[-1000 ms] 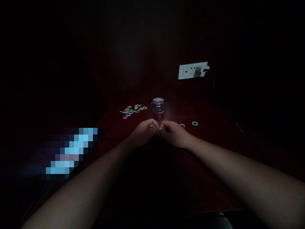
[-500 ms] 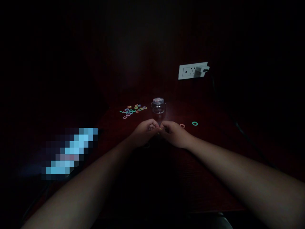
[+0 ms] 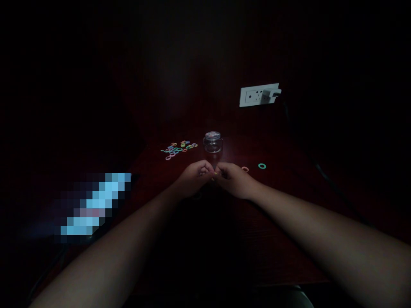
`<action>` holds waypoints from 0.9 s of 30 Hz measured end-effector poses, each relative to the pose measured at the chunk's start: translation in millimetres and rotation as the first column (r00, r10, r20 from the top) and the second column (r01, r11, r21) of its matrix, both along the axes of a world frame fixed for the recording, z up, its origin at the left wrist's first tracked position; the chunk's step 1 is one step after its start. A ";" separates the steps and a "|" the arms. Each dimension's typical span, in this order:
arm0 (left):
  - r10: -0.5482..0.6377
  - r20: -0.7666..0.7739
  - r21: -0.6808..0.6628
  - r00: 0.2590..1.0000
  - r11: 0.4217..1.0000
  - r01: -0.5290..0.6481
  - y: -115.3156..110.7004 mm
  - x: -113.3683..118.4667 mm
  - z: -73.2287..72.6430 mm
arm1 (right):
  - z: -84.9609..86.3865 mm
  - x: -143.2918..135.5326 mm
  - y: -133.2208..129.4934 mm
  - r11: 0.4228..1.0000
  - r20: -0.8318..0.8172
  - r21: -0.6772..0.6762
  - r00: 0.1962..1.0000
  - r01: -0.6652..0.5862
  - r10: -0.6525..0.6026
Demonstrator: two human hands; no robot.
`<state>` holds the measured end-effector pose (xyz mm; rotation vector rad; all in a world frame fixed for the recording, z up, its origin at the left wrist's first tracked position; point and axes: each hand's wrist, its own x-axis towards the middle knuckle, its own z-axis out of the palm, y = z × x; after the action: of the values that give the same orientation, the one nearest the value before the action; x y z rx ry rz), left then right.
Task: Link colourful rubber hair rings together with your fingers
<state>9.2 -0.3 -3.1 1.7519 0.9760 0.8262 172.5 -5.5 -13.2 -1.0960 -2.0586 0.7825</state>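
My left hand (image 3: 197,177) and my right hand (image 3: 234,179) meet at the fingertips over the table, fingers curled in a pinch. Between them a small bit of yellow shows, which looks like a yellow hair tie (image 3: 215,173); the fingers hide most of it. Just beyond my hands stands a clear jar (image 3: 212,146) with its lid on. Right of my right hand lie an orange hair tie (image 3: 245,169) and a green hair tie (image 3: 262,166). Beneath my left wrist another ring is barely visible in shadow.
Several coloured hair ties (image 3: 175,150) lie in a loose heap left of the jar. A lit, blurred-out screen (image 3: 99,205) rests at the left. On the wall a white socket (image 3: 253,96) holds a plug. The dark red table (image 3: 272,256) is dimly lit.
The view has shifted very slightly. My hands keep the same pinch, and everything on the table stays put.
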 end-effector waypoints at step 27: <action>0.014 -0.014 0.003 1.000 1.000 -0.014 -1.0 0.4 1.3 | 2.2 -0.1 -0.8 1.000 0.006 -0.005 1.000 0.003 -0.003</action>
<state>9.6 -1.4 -1.9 1.7568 0.9974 0.8255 172.3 -6.3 -11.0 -1.1054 -2.0604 0.7840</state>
